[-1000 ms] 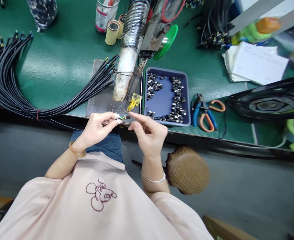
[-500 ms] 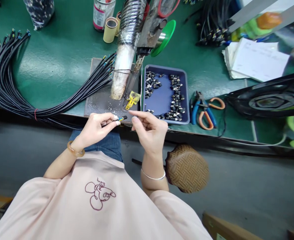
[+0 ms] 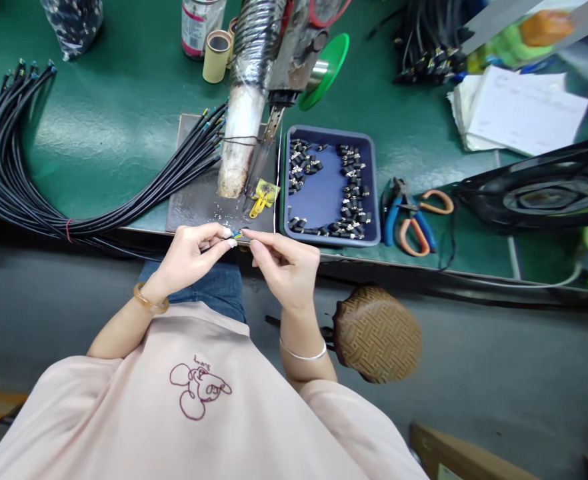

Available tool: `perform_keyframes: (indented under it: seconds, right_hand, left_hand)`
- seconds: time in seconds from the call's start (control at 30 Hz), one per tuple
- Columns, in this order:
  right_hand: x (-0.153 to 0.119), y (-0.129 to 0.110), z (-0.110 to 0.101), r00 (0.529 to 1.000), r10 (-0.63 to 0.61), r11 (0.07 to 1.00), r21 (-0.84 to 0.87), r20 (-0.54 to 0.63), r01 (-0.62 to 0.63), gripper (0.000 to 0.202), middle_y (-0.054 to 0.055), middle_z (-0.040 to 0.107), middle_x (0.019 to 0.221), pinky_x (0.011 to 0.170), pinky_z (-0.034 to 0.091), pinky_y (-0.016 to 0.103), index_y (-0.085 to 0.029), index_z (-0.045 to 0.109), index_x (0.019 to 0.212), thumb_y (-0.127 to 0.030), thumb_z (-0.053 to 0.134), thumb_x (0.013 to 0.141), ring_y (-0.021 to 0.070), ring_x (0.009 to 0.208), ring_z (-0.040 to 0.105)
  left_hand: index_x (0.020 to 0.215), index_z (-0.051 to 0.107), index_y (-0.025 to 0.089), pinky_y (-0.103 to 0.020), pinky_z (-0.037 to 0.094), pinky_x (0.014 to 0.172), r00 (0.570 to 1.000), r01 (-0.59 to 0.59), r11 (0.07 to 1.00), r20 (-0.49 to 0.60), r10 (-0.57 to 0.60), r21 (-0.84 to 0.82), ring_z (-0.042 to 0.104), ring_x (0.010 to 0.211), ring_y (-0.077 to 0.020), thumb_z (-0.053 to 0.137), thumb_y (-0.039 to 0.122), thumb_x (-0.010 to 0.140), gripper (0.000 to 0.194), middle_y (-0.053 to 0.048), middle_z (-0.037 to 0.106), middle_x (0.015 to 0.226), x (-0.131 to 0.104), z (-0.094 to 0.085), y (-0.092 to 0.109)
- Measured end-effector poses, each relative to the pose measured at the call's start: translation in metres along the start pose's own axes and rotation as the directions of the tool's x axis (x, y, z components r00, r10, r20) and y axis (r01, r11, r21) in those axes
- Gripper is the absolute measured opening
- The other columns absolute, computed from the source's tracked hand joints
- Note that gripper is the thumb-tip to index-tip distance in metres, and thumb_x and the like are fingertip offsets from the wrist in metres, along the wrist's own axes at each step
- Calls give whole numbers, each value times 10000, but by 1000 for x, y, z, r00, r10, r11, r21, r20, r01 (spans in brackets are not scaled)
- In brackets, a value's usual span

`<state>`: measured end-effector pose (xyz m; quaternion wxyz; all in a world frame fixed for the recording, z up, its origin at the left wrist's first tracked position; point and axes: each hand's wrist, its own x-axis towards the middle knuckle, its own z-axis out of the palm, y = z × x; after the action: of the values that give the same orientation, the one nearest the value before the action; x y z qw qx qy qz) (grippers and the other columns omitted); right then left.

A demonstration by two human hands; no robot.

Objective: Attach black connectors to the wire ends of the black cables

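My left hand [image 3: 197,257], white coverings on its fingertips, pinches a cable end with small yellow and blue wires [image 3: 237,235]. My right hand [image 3: 291,263] has moved in close to it, thumb and forefinger closed around the far tip of those wires; a dark connector seems to be there, mostly hidden by the fingers. Just beyond the hands, a soldering iron [image 3: 259,163] points down over a dark board [image 3: 189,210]. A yellow clip [image 3: 260,204] lies by its tip. Right of the board stands a blue tray [image 3: 377,200] of small black connectors [image 3: 354,193].
A bundle of black cables [image 3: 34,193] curves across the table's left side onto the board. Above the board hangs a foil-wrapped duct [image 3: 244,113]. Blue-handled pliers [image 3: 398,217] and orange-handled cutters [image 3: 408,241] lie right of the tray. A woven stool [image 3: 378,333] stands below the table edge.
My right hand has moved left, its finger and thumb closing on the tip of the wires. My left hand has stayed nearly still. The view has shifted slightly.
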<state>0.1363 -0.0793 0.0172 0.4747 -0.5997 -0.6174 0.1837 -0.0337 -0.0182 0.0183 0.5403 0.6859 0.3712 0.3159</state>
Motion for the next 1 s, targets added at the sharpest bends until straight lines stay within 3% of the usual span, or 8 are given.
perform_keyframes:
  seconds: [0.13, 0.3, 0.47, 0.6, 0.83, 0.9, 1.0]
  right_hand:
    - [2, 1, 1, 999, -46, 999, 27, 23, 45, 185, 6, 778, 758, 449, 404, 220, -219, 794, 978, -225, 624, 905, 73, 444, 533]
    - [6, 0, -4, 985, -1, 999, 45, 170, -7, 187, -20, 721, 652, 438, 379, 214, -215, 795, 982, -244, 634, 892, 73, 433, 492]
    - [6, 0, -6, 1000, -1, 1000, 9, 6, 0, 177, -21, 728, 652, 428, 364, 220, -221, 793, 978, -234, 637, 895, 74, 422, 487]
    - [4, 0, -5, 996, -83, 997, 6, 35, 82, 152, 9, 789, 766, 425, 379, 204, -190, 791, 921, -193, 641, 902, 59, 428, 502]
    - [3, 3, -7, 962, -263, 956, -117, 72, 270, 158, -16, 718, 624, 473, 436, 209, -211, 778, 962, -193, 627, 921, 73, 437, 534]
    - [-1, 4, -6, 971, -237, 969, -67, 17, 237, 189, -38, 676, 585, 453, 423, 213, -238, 746, 1051, -204, 601, 935, 78, 425, 529]
    - [-6, 4, -3, 981, -117, 983, 125, -155, 137, 291, -49, 699, 657, 409, 411, 222, -304, 614, 1237, -216, 542, 969, 95, 422, 553]
  left_hand:
    - [741, 644, 132, -210, 319, 528, 999, -34, 999, 11, 34, 25, 356, 545, -71, 623, 312, 877, 227, 40, 489, 591, 1, 0, 1]
    - [730, 663, 124, -213, 339, 545, 998, -27, 1000, 52, 26, 6, 372, 541, -69, 636, 297, 869, 224, 40, 516, 588, 0, 0, 1]
    - [758, 661, 129, -214, 357, 542, 1000, 6, 999, 23, -5, -46, 422, 558, -76, 659, 337, 854, 229, 17, 576, 647, -1, -1, -2]
    - [781, 650, 129, -202, 364, 532, 1000, -8, 997, 22, 9, -79, 412, 551, -70, 649, 345, 870, 234, 18, 563, 649, 0, -2, -1]
    - [818, 656, 129, -189, 401, 531, 1000, 6, 986, -13, -8, -169, 480, 564, -72, 666, 364, 857, 238, 12, 575, 668, -1, -2, -1]
    - [828, 675, 125, -193, 409, 526, 1000, 13, 980, -12, -16, -198, 478, 553, -73, 678, 362, 851, 238, 6, 582, 663, -2, -2, -2]
    - [842, 708, 120, -194, 403, 507, 999, 26, 977, -19, -30, -211, 481, 538, -74, 693, 355, 846, 235, -1, 591, 654, -3, -2, -3]
